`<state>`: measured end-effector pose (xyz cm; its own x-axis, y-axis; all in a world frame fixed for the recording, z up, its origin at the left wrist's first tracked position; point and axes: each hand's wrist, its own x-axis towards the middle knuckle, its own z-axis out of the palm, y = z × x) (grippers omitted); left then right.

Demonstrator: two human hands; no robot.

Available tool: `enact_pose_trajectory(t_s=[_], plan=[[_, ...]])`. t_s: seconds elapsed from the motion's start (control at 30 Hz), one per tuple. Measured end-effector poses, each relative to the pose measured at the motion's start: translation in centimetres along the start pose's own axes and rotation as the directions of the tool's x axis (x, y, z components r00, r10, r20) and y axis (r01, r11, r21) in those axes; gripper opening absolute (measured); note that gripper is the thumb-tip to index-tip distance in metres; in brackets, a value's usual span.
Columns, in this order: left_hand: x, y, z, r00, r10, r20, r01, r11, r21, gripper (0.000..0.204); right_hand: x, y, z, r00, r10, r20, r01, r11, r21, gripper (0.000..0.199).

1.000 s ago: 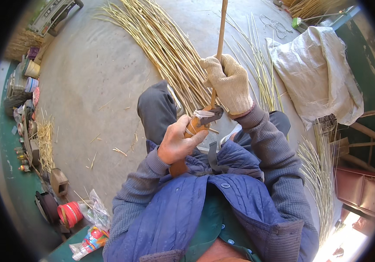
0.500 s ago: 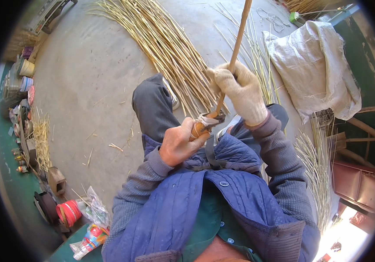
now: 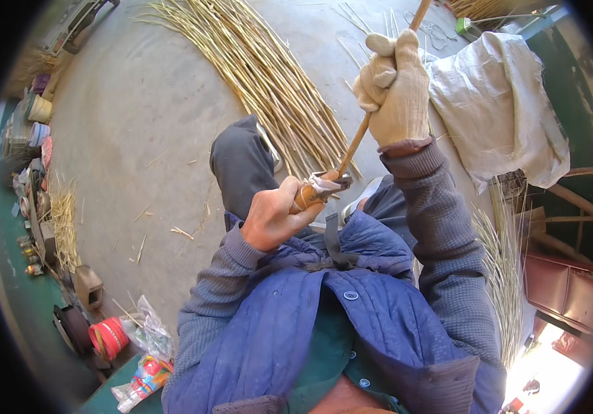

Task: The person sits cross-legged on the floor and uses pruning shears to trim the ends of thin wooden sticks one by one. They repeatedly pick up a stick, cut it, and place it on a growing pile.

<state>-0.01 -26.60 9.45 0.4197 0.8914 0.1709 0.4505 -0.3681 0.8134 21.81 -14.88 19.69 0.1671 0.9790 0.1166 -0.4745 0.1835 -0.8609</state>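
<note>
My bare left hand (image 3: 273, 217) is closed round the wooden handle of a small cutting tool (image 3: 305, 198), held just above my lap. Pale cord or cloth wraps the handle near a dark metal blade. Farther out and to the right, my right hand (image 3: 400, 86), in a cream knitted glove, is wrapped round a long brown stalk (image 3: 356, 146). The stalk slants from the blade up through the glove toward the top edge. Its lower end is at the tool; whether the blade bites into it is too small to tell.
A large bundle of stalks (image 3: 262, 69) lies on the concrete floor ahead. At right are a white woven sack (image 3: 496, 103), thin pale stalks (image 3: 507, 276) and a maroon padded seat (image 3: 565, 290). Along the left wall stand a red spool (image 3: 109, 337), a wooden block (image 3: 89, 286) and a straw pile (image 3: 65, 221).
My right hand has slid or pulled up and away to the right, the arm stretching out. The stalk now tilts more to the right. My left hand with the tool shifted slightly left.
</note>
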Motion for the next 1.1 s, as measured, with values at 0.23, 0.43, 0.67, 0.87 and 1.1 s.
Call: enact_pose_trajectory(t_s=[0.23, 0.43, 0.67, 0.87, 1.1], plan=[[-1.2, -1.0, 0.2, 0.999, 0.034, -0.025, -0.03, 0.987, 0.157, 0.041, 7.2, -7.1, -0.5, 0.935, -0.313, 0.166, 0.347, 0.904, -0.249, 0.044], [2.0, 0.2, -1.2, 0.997, 0.032, -0.074, -0.024, 0.994, 0.108, 0.039, 5.8, -5.9, 2.1, 0.97, -0.229, -0.078, 0.228, 0.973, -0.028, 0.049], [9.2, 3.6, -4.5, 0.998, 0.022, -0.052, -0.026, 0.995, -0.097, 0.035, 2.9, -7.1, 1.2, 0.896, -0.391, 0.209, 0.439, 0.713, -0.546, 0.023], [12.4, 4.9, -4.1, 0.982, -0.189, -0.008, 0.158, 0.842, -0.515, 0.029, -5.4, -0.4, -3.4, 0.992, -0.01, 0.129, 0.09, 0.772, -0.629, 0.04], [14.5, 5.6, -1.2, 0.965, -0.248, -0.086, 0.118, 0.701, -0.704, 0.027, -7.7, 2.7, -3.7, 0.987, -0.106, 0.124, 0.162, 0.527, -0.834, 0.021]])
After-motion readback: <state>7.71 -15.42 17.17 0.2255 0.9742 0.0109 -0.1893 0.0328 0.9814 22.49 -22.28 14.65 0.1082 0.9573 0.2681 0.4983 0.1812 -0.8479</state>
